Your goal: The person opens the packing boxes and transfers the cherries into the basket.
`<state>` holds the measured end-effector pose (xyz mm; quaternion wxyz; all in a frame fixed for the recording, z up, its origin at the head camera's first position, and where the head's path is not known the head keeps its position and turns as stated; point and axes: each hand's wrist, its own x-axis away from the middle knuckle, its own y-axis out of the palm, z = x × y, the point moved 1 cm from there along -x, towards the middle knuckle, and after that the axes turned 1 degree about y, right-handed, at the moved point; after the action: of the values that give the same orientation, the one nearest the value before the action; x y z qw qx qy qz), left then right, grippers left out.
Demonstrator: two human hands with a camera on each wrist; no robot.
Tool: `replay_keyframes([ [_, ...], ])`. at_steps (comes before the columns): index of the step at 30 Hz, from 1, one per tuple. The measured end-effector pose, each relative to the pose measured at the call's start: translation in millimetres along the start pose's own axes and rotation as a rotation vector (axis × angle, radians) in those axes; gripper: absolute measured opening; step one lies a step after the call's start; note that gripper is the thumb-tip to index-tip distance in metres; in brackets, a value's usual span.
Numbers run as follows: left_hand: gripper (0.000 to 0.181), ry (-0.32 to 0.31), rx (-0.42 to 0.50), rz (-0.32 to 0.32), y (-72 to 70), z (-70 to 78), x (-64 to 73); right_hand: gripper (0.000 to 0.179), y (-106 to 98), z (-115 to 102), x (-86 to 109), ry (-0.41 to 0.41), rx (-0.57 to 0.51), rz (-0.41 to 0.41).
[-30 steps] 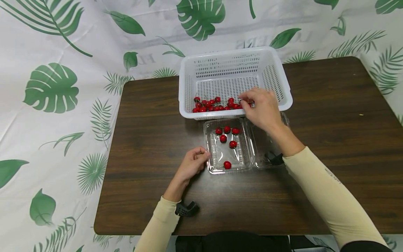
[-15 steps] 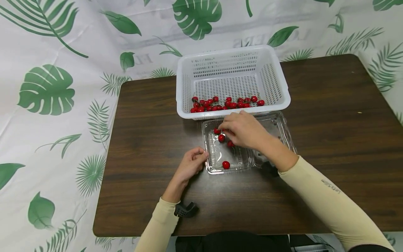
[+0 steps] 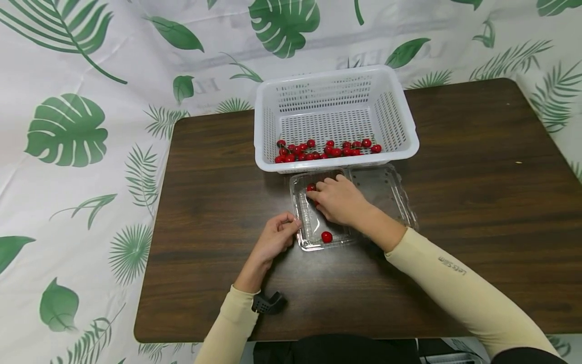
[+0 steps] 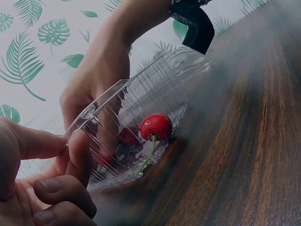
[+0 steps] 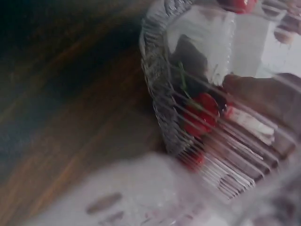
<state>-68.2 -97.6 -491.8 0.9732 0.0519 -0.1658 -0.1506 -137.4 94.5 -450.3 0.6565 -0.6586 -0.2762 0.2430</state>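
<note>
A clear plastic clamshell container (image 3: 303,237) lies unfolded on the table, its lid (image 3: 375,184) to the right. My left hand (image 3: 276,233) pinches its left rim between thumb and finger; the left wrist view shows this grip on the container wall (image 4: 136,87) close up. Reaching into the container, my right hand (image 3: 341,201) has a cherry (image 3: 317,203) between finger and thumb. Another cherry (image 3: 311,187) sits just beyond those fingers. Near the front wall lies a single cherry (image 3: 326,236), its green stem visible in the left wrist view. The right hand hides some cherries.
Behind the container stands a white perforated plastic basket (image 3: 404,146), with several stemmed cherries (image 3: 336,152) along its near side. Dark wood-grain tabletop (image 3: 204,202) extends around them. A leaf-printed cloth (image 3: 136,30) hangs behind the table.
My right hand has moved from the basket to the container, then lower in among the cherries there. The left hand keeps its grip on the rim. The lid has shifted slightly.
</note>
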Motion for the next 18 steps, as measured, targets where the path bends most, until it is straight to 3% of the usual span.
replay_keyframes([
  [5,0.013,-0.001,0.007,0.005,-0.3,-1.3,-0.4,0.039,5,-4,-2.6,0.024,0.041,0.038],
  [18,0.013,-0.008,0.005,0.005,0.9,1.4,0.7,0.022,14,-8,-4.7,0.072,0.069,0.123],
])
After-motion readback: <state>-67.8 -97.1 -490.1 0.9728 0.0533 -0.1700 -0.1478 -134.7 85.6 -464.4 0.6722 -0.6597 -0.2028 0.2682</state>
